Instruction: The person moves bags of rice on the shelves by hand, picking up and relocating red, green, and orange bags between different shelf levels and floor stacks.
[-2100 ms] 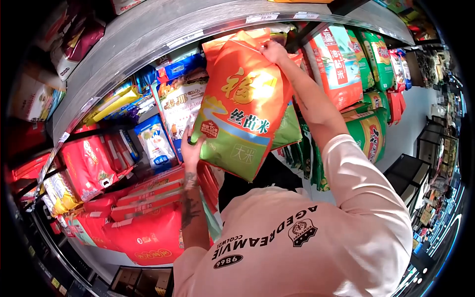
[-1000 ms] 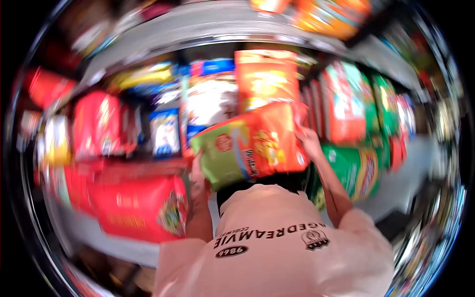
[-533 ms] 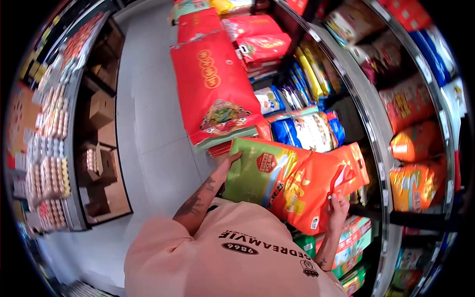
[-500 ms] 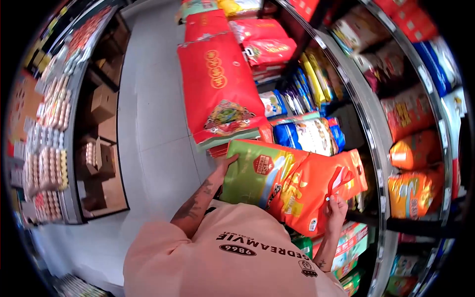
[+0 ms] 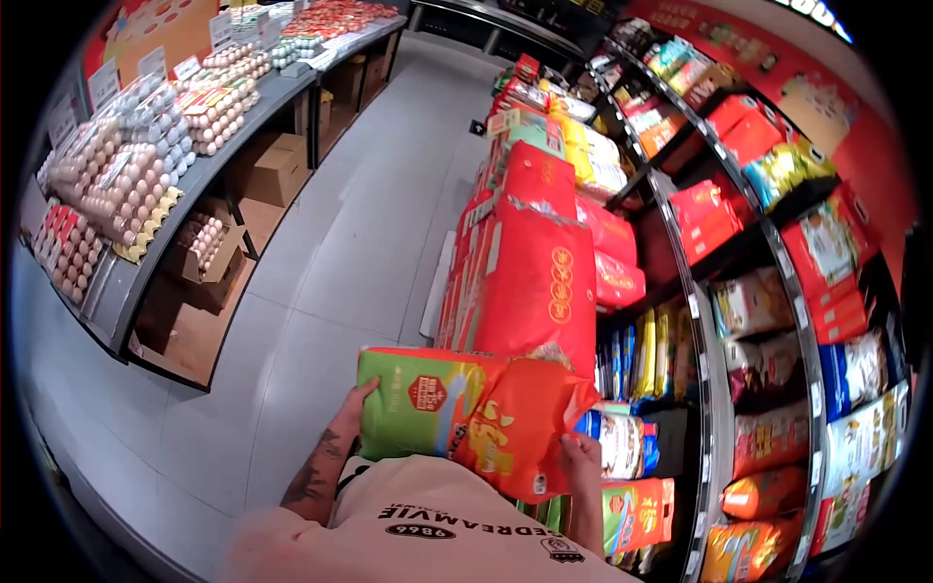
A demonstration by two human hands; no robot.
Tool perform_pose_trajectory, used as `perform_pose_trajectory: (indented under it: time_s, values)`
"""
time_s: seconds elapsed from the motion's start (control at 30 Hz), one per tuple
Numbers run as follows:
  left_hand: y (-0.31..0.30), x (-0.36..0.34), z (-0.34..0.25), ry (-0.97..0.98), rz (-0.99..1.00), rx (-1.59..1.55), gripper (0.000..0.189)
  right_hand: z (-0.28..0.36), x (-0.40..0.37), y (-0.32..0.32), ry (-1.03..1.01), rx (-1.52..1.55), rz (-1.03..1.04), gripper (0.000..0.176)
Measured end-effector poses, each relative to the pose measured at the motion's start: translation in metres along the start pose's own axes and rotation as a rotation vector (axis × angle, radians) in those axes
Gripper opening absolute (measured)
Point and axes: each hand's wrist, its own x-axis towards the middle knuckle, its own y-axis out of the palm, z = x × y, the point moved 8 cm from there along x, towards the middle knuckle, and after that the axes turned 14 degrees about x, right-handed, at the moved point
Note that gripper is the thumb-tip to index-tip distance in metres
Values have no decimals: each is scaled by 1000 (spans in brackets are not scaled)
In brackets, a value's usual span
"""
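Observation:
A large orange and green rice bag (image 5: 501, 428) lies sideways in front of my body, held up between both hands. My left hand (image 5: 365, 391) grips its green end, thumb on the front and the other fingers hidden behind. At the orange end, my right hand (image 5: 580, 457) is closed on the bag's edge. Just beyond the bag stands a tall stack of red rice bags (image 5: 530, 282). To the right of my right hand, another orange and green bag (image 5: 637, 515) sits low by the shelf.
Shelves (image 5: 709, 360) packed with bags run along the right. On the left, a display table (image 5: 209, 180) carries trays of eggs (image 5: 126, 185), with cardboard boxes (image 5: 272, 167) underneath. A grey tiled aisle (image 5: 340, 243) runs between the table and the red stack.
My view has tilted up and shows more of the aisle and shelves. The rice bag is still in both hands. My right hand has shifted from beside the red strap to the bag's edge.

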Motion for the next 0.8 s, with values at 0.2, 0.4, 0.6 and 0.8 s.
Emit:
perform_pose_trajectory:
  time_s: [0.2, 0.4, 0.6, 0.8]
  values:
    - [-86, -2, -96, 86, -101, 12, 44, -6, 59, 103, -15, 66, 30, 35]
    - [-123, 1, -153, 77, -184, -40, 48, -12, 140, 177, 41, 49, 129, 34]
    - [-169, 29, -222, 110, -363, -36, 49, -17, 245, 261, 127, 46, 273, 32]
    - [-199, 94, -320, 356, -451, -77, 47, 9, 401, 355, 25, -36, 466, 30]
